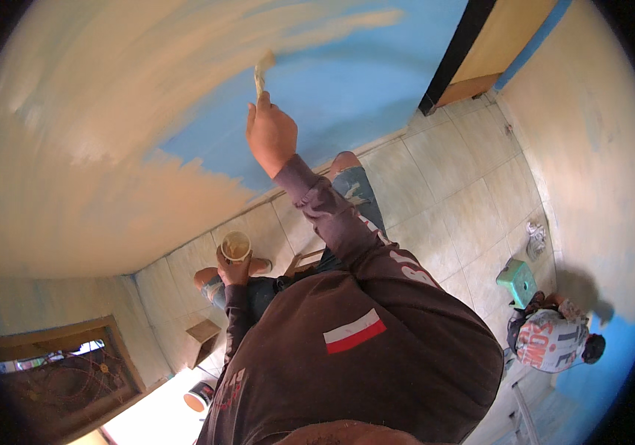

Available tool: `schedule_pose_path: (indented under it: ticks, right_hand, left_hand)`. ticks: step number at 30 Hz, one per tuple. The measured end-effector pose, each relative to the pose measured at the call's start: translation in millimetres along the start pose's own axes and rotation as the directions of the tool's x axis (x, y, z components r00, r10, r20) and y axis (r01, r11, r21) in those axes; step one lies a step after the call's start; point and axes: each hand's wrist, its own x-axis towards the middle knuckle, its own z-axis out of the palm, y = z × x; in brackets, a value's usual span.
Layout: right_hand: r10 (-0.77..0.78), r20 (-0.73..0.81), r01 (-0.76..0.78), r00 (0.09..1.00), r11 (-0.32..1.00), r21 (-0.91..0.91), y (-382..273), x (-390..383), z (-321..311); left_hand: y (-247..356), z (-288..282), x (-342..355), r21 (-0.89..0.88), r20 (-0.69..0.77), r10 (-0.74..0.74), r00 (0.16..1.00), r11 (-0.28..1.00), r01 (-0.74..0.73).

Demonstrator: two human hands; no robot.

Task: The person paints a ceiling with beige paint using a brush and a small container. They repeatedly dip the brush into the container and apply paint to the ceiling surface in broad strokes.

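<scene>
My right hand (271, 133) is closed round the handle of a paintbrush (260, 78), its arm stretched out ahead. The bristles touch the wall (317, 96), at the border between beige paint and a patch of blue. Low on my left, my left hand (233, 268) grips a small round tub (237, 245) by its side, near my knee. Beige paint shows inside the tub. Streaky beige strokes cover the wall to the left of and above the blue patch.
Pale tiles (436, 193) make up the floor. At right, another person (553, 340) is near a green plastic stool (516, 282) and a partly blue wall. A dark-edged doorway (457, 55) stands at upper right. A paint bucket (199, 397) and a wooden box-like piece (202, 341) sit at lower left.
</scene>
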Motion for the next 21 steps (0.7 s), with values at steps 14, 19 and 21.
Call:
schedule_pose_path:
  ticks: [14,19,21]
  right_hand:
    - [-0.240,0.203,0.161,0.949,0.926,0.341,107.0,55.8,-28.5]
    - [-0.204,0.150,0.157,0.967,0.948,0.277,194.2,117.0,-91.6]
    - [-0.169,0.110,0.141,0.979,0.965,0.223,216.3,128.1,-119.3]
  left_hand:
    - [-9.4,1.4,-1.0,-0.056,-0.067,-0.050,0.997,0.997,0.046]
    - [-1.7,-1.6,-3.2,-0.025,-0.049,-0.041,0.998,0.999,0.040]
    - [-1.6,-2.7,-3.6,0.028,-0.032,-0.051,0.998,0.998,0.052]
